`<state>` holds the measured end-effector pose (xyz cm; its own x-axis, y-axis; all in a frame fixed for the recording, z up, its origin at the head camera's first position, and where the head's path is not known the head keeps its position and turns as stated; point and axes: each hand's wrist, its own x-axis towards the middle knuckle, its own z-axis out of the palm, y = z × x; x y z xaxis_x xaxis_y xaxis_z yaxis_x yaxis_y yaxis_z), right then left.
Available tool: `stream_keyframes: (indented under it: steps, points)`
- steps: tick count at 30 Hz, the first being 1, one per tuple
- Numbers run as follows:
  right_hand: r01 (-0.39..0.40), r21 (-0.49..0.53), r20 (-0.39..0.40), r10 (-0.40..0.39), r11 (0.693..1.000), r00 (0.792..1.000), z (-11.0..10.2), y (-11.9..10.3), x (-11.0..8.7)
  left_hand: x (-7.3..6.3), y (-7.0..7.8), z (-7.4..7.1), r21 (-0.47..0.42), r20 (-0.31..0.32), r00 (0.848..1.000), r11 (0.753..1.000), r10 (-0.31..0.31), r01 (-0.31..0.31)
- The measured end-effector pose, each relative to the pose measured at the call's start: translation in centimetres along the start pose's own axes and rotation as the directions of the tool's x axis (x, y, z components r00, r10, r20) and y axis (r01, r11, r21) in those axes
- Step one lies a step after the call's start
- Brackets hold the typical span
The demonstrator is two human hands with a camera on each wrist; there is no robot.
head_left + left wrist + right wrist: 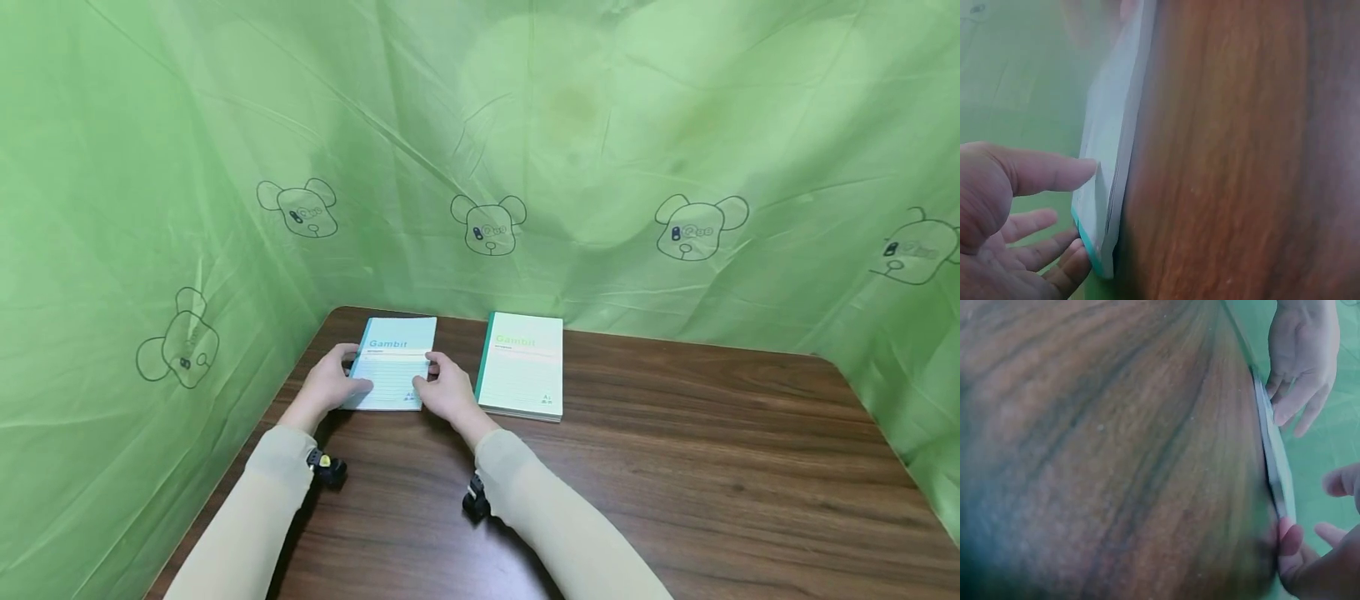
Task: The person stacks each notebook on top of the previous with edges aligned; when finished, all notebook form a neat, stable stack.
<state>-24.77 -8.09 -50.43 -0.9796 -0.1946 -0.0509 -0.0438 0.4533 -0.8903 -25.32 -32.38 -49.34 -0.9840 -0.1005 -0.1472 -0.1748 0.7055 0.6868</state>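
Observation:
A light blue notebook with "Gambit" on its cover lies at the far left of the table, between my two hands. My left hand holds its left side. In the left wrist view, the left thumb rests on the cover while the other fingers bend against the teal spine. On the opposite side, my right hand grips the right edge near the lower corner. Fingertips of that hand meet the notebook's edge in the right wrist view.
A pale notebook stack with a green spine lies just right of my right hand. Dark wood-grain table extends to the right and toward me. A green curtain with bear-head drawings hangs close behind and along both sides.

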Motion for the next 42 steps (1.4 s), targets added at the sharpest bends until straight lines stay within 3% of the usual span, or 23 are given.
stream_keyframes:
  steps: [5,9,13,20,24,31,33,42]
  points:
    - [0.025,-0.116,0.03,-0.021,0.993,0.999,-0.3,-0.4,-0.4,-1.4,0.4,-0.2,0.042,-0.045,0.997,0.998,-0.054,0.056]
    - [0.024,-0.145,0.034,-0.02,0.989,0.999,-0.5,-0.9,-0.9,-2.5,1.1,0.0,0.029,-0.051,0.995,0.995,-0.089,0.091]
    - [-0.007,-0.1,0.016,0.008,0.995,1.0,-0.7,-1.2,-1.4,-3.0,1.5,0.4,-0.091,-0.06,0.991,0.989,-0.122,0.116]
    - [-0.011,-0.068,-0.043,0.008,0.998,0.999,-0.7,-1.1,-1.9,-3.1,1.1,0.7,-0.325,-0.075,0.982,0.935,-0.175,0.142]
    - [0.007,-0.056,-0.043,-0.01,0.998,0.999,-0.9,-1.0,-2.1,-3.1,0.6,0.2,-0.406,-0.022,0.982,0.899,-0.187,0.162]
    - [-0.027,-0.035,-0.033,0.026,0.999,0.999,-0.9,-0.7,-2.3,-3.4,-0.5,-0.5,-0.571,0.096,0.978,0.794,-0.185,0.207]
    - [-0.036,-0.03,-0.029,0.035,0.999,0.999,-0.9,-0.5,-2.3,-3.5,-0.7,-0.5,-0.588,0.109,0.979,0.783,-0.172,0.203]
    - [-0.057,-0.022,0.008,0.057,0.998,0.998,-0.6,0.2,-2.1,-3.7,-1.4,-0.8,-0.596,0.153,0.981,0.781,-0.119,0.188]
